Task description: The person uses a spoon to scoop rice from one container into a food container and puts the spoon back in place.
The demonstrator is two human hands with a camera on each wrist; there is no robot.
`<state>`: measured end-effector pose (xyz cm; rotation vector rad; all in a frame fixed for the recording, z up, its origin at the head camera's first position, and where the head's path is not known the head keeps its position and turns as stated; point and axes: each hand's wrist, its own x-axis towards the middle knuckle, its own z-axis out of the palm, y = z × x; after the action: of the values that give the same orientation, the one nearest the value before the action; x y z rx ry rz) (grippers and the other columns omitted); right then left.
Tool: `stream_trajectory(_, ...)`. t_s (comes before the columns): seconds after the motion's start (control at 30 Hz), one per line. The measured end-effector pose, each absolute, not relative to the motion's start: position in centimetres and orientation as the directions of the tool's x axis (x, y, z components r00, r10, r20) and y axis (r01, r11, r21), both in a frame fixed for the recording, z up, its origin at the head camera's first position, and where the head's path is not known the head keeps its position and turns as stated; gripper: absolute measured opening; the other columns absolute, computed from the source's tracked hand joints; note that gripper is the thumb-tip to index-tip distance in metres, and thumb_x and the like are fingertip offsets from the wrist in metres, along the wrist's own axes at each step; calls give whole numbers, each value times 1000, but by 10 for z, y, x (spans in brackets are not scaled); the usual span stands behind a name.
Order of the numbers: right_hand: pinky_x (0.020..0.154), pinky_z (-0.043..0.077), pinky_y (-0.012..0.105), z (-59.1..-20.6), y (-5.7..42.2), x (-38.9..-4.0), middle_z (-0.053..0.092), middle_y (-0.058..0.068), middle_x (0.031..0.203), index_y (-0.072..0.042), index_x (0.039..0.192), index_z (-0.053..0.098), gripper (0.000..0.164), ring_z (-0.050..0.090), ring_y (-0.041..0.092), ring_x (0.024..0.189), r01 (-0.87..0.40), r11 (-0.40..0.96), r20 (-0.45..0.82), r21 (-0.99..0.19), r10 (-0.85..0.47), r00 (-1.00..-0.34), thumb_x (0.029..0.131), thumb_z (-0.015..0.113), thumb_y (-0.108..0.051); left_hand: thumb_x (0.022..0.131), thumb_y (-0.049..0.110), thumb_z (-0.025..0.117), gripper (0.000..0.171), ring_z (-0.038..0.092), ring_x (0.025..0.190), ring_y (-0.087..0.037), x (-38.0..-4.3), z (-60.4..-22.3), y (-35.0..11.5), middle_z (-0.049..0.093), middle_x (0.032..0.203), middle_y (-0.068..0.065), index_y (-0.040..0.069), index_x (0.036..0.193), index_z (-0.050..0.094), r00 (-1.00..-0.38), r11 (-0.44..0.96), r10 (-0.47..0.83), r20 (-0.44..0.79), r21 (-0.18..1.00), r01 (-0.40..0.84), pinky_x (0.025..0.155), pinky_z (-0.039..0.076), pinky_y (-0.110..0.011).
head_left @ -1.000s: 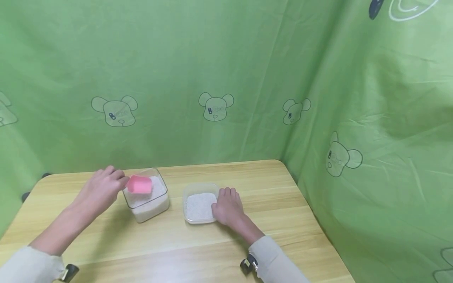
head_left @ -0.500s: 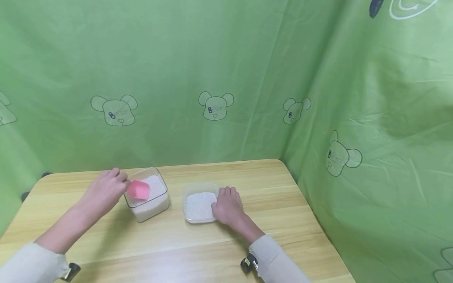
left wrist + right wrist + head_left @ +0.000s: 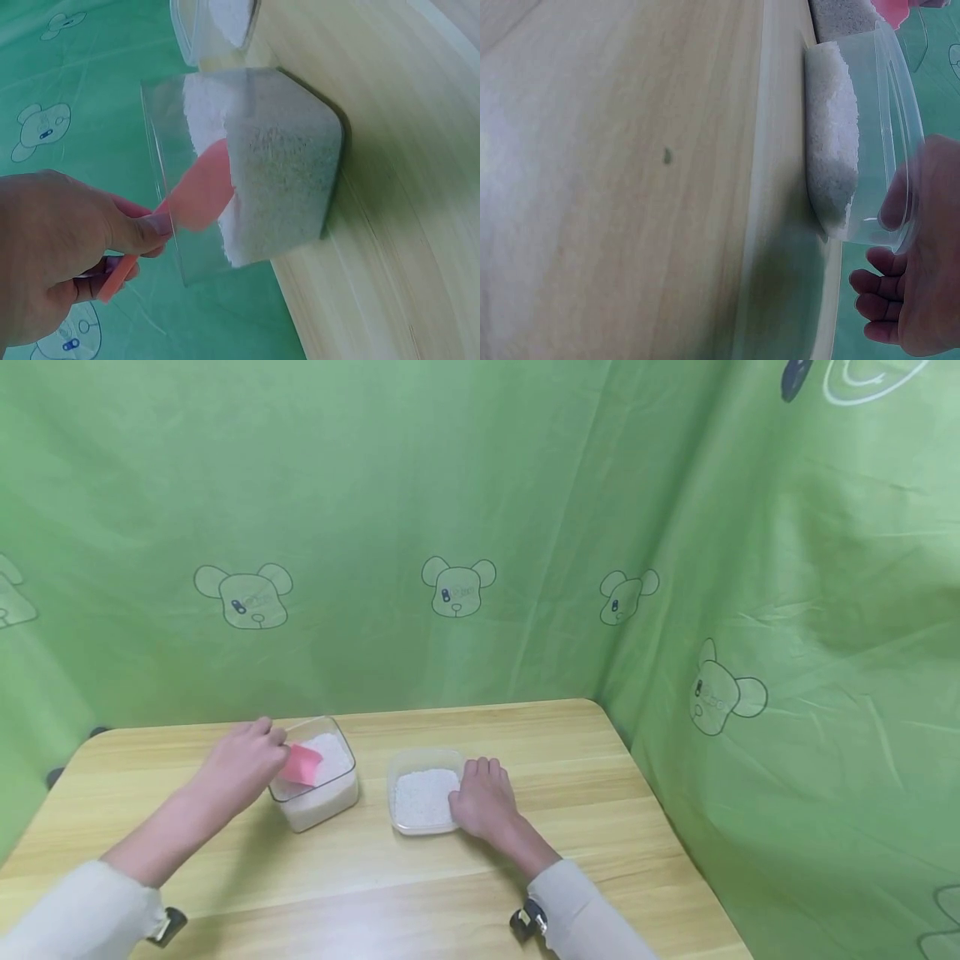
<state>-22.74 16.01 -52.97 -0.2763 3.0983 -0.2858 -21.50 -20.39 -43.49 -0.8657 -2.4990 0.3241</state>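
My left hand (image 3: 240,764) pinches the handle of a pink scoop (image 3: 202,189) between thumb and fingers. The scoop's tip is down in the white rice-like grains inside a clear square container (image 3: 289,161), tilted over its near-left side. To the right stands a shallower translucent plastic box (image 3: 870,120), partly filled with similar white grains. My right hand (image 3: 483,797) grips that box's right wall, thumb over the rim on the inside. The other fingers (image 3: 877,289) are curled outside the wall.
Both containers stand on a light wooden table (image 3: 360,893). Green curtains (image 3: 360,485) printed with bear heads hang behind the table and along its right side. A small dark speck (image 3: 667,156) shows on the wood in the right wrist view.
My left hand has moved right and slightly down, turning the scoop from level above the grains to tip-down in them. The right hand and its box have stayed put.
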Motion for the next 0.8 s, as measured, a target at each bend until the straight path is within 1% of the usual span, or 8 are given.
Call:
stream_trajectory(0.17, 85, 37, 38, -529, 160, -227, 44, 9, 94, -3, 102, 50, 24, 37, 27, 90, -175, 966, 3, -193, -178, -984, 95, 48, -26, 65, -12, 86, 24, 53, 72, -23, -219, -437, -194, 66, 73, -7, 7, 72, 72, -658, 740, 667, 350, -419, 526, 62, 50, -32)
stream_trajectory(0.33, 85, 37, 38, -529, 160, -227, 43, 9, 94, -3, 101, 49, 23, 37, 27, 90, -178, 963, 7, -202, -180, -984, 94, 49, -26, 66, -11, 85, 26, 52, 71, -23, -224, -441, -188, 64, 71, -7, 9, 66, 69, -642, 719, 688, 337, -435, 543, 62, 49, -32)
stream_trajectory(0.57, 84, 37, 38, -529, 159, -227, 44, 9, 93, -3, 99, 50, 22, 37, 27, 90, -192, 960, 20, -203, -192, -981, 93, 49, -25, 68, -7, 85, 27, 53, 71, -23, -230, -444, -185, 66, 73, -6, 12, 64, 66, -679, 746, 662, 318, -367, 556, 61, 49, -33)
stream_trajectory(0.67, 84, 37, 38, -528, 159, -227, 43, 9, 93, -3, 99, 49, 22, 37, 27, 89, -194, 961, 20, -199, -194, -981, 94, 49, -25, 70, -1, 86, 25, 54, 71, -23, -232, -446, -184, 67, 73, -6, 13, 65, 66, -690, 751, 657, 304, -349, 561, 62, 49, -34)
stream_trajectory(0.8, 83, 36, 38, -528, 160, -227, 43, 9, 92, -3, 99, 50, 22, 37, 27, 89, -192, 963, 22, -191, -191, -981, 94, 50, -25, 76, 14, 87, 21, 52, 72, -21, -235, -450, -180, 67, 75, -4, 19, 67, 68, -713, 756, 651, 261, -307, 578, 64, 49, -33)
